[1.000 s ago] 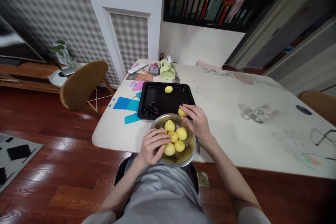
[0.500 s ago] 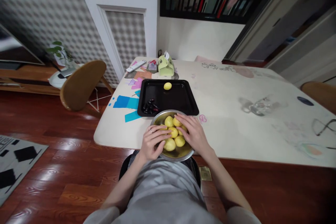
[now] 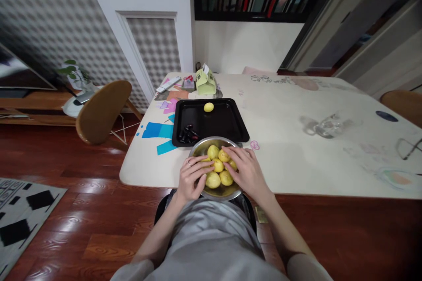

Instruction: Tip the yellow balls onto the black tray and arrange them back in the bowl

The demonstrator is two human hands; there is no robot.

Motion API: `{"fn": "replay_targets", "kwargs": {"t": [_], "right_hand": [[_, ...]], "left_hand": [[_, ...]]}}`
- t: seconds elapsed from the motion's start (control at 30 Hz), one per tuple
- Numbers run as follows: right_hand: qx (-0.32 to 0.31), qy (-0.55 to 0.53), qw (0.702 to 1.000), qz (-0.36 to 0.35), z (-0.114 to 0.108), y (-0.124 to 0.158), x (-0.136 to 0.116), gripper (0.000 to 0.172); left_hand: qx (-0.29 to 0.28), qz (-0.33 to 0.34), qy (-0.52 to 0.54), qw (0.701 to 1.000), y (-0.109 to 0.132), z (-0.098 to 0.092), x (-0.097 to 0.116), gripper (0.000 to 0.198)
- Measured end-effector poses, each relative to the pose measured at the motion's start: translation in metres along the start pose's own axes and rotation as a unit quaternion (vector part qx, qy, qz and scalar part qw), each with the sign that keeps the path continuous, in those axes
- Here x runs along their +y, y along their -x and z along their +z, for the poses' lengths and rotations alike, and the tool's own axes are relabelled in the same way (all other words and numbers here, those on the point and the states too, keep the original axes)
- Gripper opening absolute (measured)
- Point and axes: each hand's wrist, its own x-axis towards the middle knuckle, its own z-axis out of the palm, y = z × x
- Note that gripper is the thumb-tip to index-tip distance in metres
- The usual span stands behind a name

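Note:
A round metal bowl [image 3: 238,194] of yellow lemons [image 3: 212,180] sits at the table's front edge, close against my body. My left hand [image 3: 193,175] reaches over its left side, fingers stretched across the lemons and partly hiding one. From the right, my right hand [image 3: 245,169] lies over other lemons, fingers apart, with the fingertips touching the fruit. Neither hand lifts anything out. Behind the bowl is a black tray [image 3: 224,123] carrying a single lemon [image 3: 209,107] near its far side. Small dark glossy oblong pieces [image 3: 188,135] lie at the tray's near left.
On the white table [image 3: 280,158], a green tissue box [image 3: 205,82], a small box [image 3: 188,82] and a white remote [image 3: 169,84] stand behind the tray. A clear glass [image 3: 329,127] and eyeglasses [image 3: 410,149] are to the right. A wooden chair [image 3: 103,112] stands left.
The view has shifted slightly. My right hand has moved a little to the right over the bowl, uncovering more of the lemons under it. My left hand stays nearly in place.

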Motion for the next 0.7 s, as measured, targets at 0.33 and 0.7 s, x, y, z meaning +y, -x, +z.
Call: {"fn": "replay_targets", "kwargs": {"t": [0.33, 0.7], "right_hand": [[-0.029, 0.003, 0.999, 0.03, 0.0, 0.004, -0.001, 0.053], [0.022, 0.004, 1.0, 0.01, -0.004, 0.02, -0.008, 0.03]], "left_hand": [[0.0, -0.005, -0.003, 1.0, -0.001, 0.0, 0.001, 0.036], [-0.003, 0.004, 0.003, 1.0, -0.003, -0.002, 0.001, 0.037]]}}
